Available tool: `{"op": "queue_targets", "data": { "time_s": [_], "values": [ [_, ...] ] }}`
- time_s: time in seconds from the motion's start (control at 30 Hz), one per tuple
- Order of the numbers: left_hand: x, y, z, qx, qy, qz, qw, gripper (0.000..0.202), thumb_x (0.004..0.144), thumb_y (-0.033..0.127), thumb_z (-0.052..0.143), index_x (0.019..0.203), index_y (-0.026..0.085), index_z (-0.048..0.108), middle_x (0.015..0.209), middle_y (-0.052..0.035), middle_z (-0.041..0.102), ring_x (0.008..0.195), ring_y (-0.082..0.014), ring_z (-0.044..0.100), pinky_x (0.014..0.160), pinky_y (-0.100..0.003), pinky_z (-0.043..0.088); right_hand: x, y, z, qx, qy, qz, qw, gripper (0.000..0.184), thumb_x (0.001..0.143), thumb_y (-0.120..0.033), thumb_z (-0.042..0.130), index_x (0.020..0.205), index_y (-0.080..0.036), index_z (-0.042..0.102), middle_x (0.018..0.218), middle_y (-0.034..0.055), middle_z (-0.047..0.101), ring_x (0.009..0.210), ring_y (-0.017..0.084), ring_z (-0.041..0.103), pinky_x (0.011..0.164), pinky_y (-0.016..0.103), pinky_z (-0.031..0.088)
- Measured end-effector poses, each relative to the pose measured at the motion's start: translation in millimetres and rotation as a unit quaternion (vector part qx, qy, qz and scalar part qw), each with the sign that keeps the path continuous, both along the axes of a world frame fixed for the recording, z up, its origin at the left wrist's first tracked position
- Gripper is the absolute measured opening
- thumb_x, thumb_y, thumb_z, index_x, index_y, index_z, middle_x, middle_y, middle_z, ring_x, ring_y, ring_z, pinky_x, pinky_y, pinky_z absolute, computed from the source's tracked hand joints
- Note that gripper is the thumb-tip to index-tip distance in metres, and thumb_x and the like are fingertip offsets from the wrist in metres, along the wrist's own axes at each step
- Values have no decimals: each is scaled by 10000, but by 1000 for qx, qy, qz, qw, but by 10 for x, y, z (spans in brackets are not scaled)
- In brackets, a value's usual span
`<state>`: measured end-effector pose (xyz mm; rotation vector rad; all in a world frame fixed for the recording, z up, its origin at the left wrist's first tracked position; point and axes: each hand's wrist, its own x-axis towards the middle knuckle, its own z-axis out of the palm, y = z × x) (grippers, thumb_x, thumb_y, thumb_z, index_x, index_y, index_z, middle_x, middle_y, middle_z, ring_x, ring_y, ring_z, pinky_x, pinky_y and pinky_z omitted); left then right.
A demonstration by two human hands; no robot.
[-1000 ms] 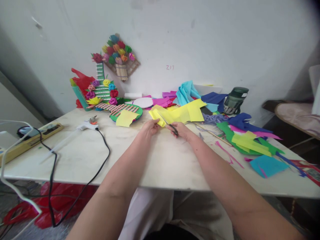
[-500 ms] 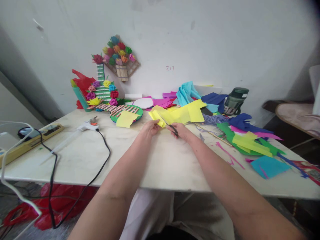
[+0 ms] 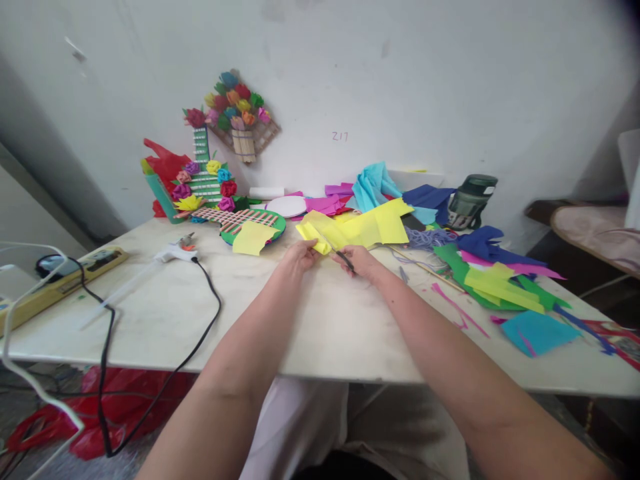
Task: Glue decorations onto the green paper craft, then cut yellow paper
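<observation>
A folded yellow crepe paper sheet (image 3: 377,225) stretches across the middle of the table. My left hand (image 3: 301,256) is closed on the paper's near left end. Dark-handled scissors (image 3: 346,261) are in my right hand (image 3: 361,261), with fingers wrapped round the handles. The scissor blades lie at the yellow paper, just right of my left fingertips; how far they are parted is too small to tell. Left of my hands, a small yellow paper piece (image 3: 254,238) rests on a green round base (image 3: 280,223) with a lattice of sticks.
A glue gun (image 3: 176,251) with a black cord lies left, by a yellow power strip (image 3: 103,263). Paper flowers decorate a green stand (image 3: 206,183) at the back. To the right are purple yarn (image 3: 430,238), a dark bottle (image 3: 471,202), green paper (image 3: 455,270) and a blue paper square (image 3: 541,333).
The scissors' handles have drawn slightly closer together in my right hand. Both hands stay in nearly the same place on the yellow paper.
</observation>
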<state>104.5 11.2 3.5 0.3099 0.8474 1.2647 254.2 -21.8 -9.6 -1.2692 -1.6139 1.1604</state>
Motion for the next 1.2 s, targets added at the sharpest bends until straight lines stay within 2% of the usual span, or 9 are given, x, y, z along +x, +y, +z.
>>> {"op": "queue_targets", "data": {
  "time_s": [0.17, 0.3, 0.83, 1.2],
  "values": [
    [4, 10, 1, 10, 22, 1, 1000, 294, 783, -33, 462, 1026, 94, 569, 672, -59, 652, 554, -145, 642, 628, -264, 558, 21, 13, -5, -11, 18, 24, 999, 278, 719, -342, 670, 626, -165, 477, 411, -69, 456, 306, 44, 372, 302, 165, 305],
    [14, 1, 8, 12, 26, -7, 1000, 272, 779, -40, 471, 996, 89, 573, 652, -56, 648, 528, -141, 634, 591, -253, 557, 43, 25, -12, -8, 20, 37, 999, 259, 726, -346, 661, 658, -161, 493, 431, -59, 470, 320, 50, 390, 302, 163, 309],
    [59, -11, -12, 33, 43, -8, 998, 287, 762, -47, 471, 968, 115, 587, 636, -43, 642, 521, -134, 621, 558, -227, 545, 31, 15, 19, -18, 23, 20, 999, 303, 709, -386, 674, 632, -157, 492, 415, -67, 445, 303, 39, 359, 304, 165, 263],
    [53, -23, 4, 39, 49, -4, 998, 179, 788, -40, 457, 794, 108, 556, 639, -44, 641, 544, -131, 625, 551, -232, 532, 12, -54, 78, -13, 22, 7, 1000, 274, 717, -355, 669, 640, -148, 507, 416, -74, 430, 307, 28, 350, 316, 151, 269]
  ]
}}
